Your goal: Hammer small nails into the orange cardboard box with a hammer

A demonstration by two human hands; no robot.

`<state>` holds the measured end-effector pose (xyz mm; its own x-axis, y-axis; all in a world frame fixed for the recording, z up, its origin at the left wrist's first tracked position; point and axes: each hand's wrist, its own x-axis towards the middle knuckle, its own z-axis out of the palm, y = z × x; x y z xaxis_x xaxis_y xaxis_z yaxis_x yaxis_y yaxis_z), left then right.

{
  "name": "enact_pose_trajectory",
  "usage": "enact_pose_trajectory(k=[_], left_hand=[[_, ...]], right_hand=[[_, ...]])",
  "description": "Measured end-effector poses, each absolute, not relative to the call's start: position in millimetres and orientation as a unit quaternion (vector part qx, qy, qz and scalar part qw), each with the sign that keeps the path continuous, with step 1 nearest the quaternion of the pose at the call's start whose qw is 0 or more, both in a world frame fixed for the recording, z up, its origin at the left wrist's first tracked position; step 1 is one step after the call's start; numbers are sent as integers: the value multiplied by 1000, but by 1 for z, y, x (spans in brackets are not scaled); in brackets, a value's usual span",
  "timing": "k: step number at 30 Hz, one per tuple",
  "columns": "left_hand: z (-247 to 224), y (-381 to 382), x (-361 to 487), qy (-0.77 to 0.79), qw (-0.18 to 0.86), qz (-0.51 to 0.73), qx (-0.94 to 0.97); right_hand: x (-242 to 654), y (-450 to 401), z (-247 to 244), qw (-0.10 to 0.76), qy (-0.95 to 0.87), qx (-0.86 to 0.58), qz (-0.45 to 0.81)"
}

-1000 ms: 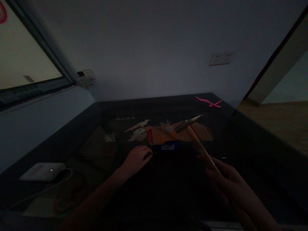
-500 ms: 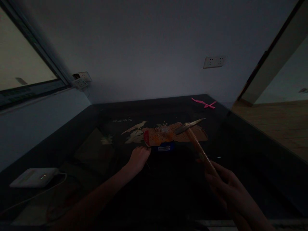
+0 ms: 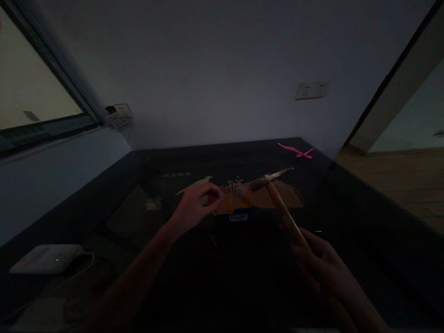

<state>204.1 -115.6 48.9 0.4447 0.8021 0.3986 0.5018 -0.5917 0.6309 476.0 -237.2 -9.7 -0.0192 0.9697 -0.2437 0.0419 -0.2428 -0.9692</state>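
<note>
My right hand (image 3: pixel 324 261) is wrapped round the wooden handle of a hammer (image 3: pixel 286 212). The hammer's metal head hangs over the right part of a brown board (image 3: pixel 274 199), which is speckled with many small dark dots. Several thin dark nails (image 3: pixel 229 188) stand up from the orange-patterned left part of that board. My left hand (image 3: pixel 197 203) hovers at the board's left end with thumb and forefinger pinched together; whatever they hold is too small and dark to name. Below the board's front edge shows a blue object (image 3: pixel 240 216) with a white label.
On the black glossy table (image 3: pixel 166 162) a pink ribbon (image 3: pixel 298 151) lies at the far right corner. A white power bank (image 3: pixel 46 259) with a cable sits at the left. Wall sockets (image 3: pixel 312 90) are behind. A thin light-coloured piece (image 3: pixel 213 240) lies in front. The room is dim.
My left hand has risen from the table in front of the board's left end to just above that end, fingers pinched. My right hand and the hammer have barely moved.
</note>
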Motion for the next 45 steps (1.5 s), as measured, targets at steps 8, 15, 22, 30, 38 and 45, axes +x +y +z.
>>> enact_pose_trajectory(k=[8, 15, 22, 30, 38, 45], left_hand=[[18, -46, 252, 371, 292, 468, 747], [7, -44, 258, 373, 281, 418, 779], [-3, -40, 256, 377, 272, 411, 784], [-5, -42, 258, 365, 300, 423, 773], [-5, -45, 258, 370, 289, 400, 787], [-7, -40, 256, 402, 275, 363, 794]], right_hand=[[467, -222, -11, 462, -442, -543, 545], [468, -220, -18, 479, -413, -553, 542], [474, -218, -21, 453, -429, -556, 549], [467, -218, -19, 456, -425, -559, 546], [466, -217, -11, 439, -451, -569, 528], [471, -211, 31, 412, -508, -591, 471]])
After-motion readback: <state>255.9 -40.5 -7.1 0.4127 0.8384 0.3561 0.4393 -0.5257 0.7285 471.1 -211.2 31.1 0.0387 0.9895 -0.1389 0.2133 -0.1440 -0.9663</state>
